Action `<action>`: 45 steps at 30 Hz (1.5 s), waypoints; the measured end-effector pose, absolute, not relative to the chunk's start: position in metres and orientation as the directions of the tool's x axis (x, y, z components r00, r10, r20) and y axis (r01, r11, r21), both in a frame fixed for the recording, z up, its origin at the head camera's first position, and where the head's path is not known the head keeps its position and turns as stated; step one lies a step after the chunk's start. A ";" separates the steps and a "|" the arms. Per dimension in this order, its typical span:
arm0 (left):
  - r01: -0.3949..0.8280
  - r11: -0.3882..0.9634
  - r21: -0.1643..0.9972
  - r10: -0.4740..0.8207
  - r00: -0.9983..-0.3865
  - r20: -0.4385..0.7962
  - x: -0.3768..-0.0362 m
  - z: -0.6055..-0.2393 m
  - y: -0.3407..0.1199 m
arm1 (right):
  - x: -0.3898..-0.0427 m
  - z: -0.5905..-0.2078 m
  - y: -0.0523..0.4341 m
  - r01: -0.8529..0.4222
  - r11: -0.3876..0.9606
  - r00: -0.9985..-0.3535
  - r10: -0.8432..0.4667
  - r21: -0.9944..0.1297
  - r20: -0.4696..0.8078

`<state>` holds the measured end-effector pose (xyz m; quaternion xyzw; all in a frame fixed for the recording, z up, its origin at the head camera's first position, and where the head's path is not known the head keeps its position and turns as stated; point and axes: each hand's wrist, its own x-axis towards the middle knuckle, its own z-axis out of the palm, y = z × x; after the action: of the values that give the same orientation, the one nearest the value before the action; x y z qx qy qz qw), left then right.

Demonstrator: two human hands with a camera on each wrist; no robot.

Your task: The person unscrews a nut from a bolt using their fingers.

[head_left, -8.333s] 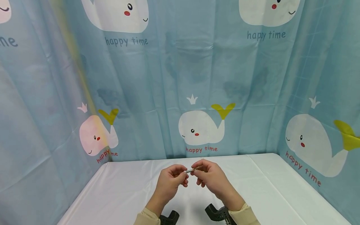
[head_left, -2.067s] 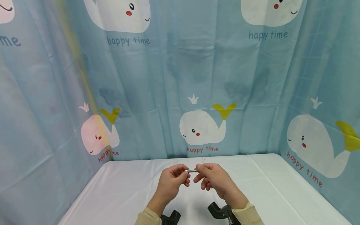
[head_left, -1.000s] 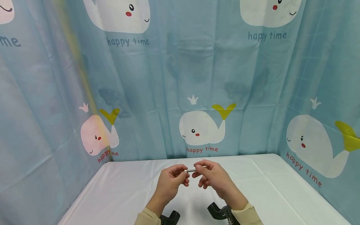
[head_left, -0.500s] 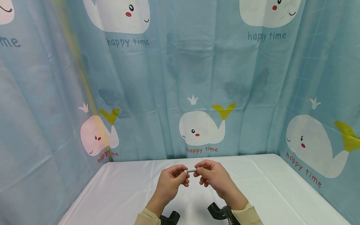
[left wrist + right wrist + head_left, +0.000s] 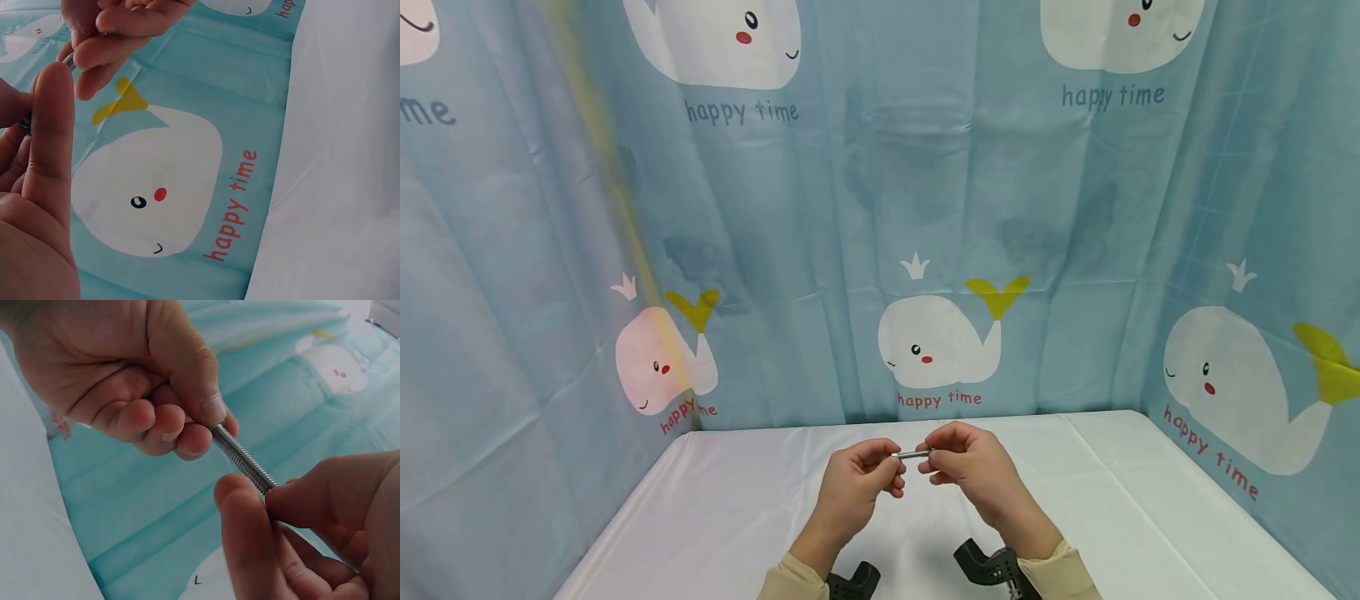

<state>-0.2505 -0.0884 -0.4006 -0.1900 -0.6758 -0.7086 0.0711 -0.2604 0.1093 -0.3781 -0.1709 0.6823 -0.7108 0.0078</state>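
A silvery threaded bolt (image 5: 912,455) lies nearly level between both hands, above the table. My left hand (image 5: 853,487) pinches its left end with thumb and fingers. In the left wrist view a small dark round piece (image 5: 25,122) shows between the left fingers, with a bit of the bolt's thread (image 5: 69,60) past the fingertips. My right hand (image 5: 973,471) has thumb and index finger at the other end. The right wrist view shows the bare thread (image 5: 244,459) running from the left thumb to the right fingertips, which cover its end.
A white cloth covers the table (image 5: 715,508). Blue curtains (image 5: 820,208) printed with whales enclose the back and both sides. Black wrist mounts (image 5: 981,565) sit by the cream sleeves (image 5: 1060,575).
The left hand has held its grip in place throughout. My right fingers have shifted repeatedly around the bolt's right end; since half a second ago they moved slightly right, baring more thread.
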 end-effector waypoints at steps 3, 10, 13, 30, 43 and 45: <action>0.358 -0.091 0.929 0.150 -0.918 0.368 -0.252 -0.402 -0.089 | -0.263 -0.379 0.110 -0.208 -0.121 -0.941 -0.247 -0.971 0.232; 0.276 -0.062 0.959 0.104 -0.954 0.282 -0.253 -0.406 -0.100 | -0.271 -0.385 0.118 -0.140 -0.164 -0.969 -0.181 -0.976 0.169; 0.246 0.003 0.969 0.097 -0.965 0.244 -0.257 -0.409 -0.107 | -0.278 -0.387 0.120 -0.143 -0.156 -0.972 -0.161 -0.977 0.168; 0.014 0.203 0.979 0.084 -0.996 -0.003 -0.278 -0.443 -0.126 | -0.310 -0.431 0.134 0.078 -0.009 -0.979 -0.192 -0.997 -0.075; -0.007 0.354 0.935 0.089 -0.995 -0.041 -0.279 -0.465 -0.115 | -0.315 -0.466 0.140 0.099 0.158 -0.968 -0.214 -0.982 -0.132; -0.002 0.370 0.929 0.100 -0.994 -0.042 -0.277 -0.469 -0.113 | -0.314 -0.470 0.140 0.091 0.175 -0.965 -0.227 -0.980 -0.131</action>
<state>-0.2774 -0.1131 -0.4685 -0.0297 -0.8263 -0.5606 -0.0455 -0.3141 0.1397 -0.4701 -0.0449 0.7563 -0.6407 0.1244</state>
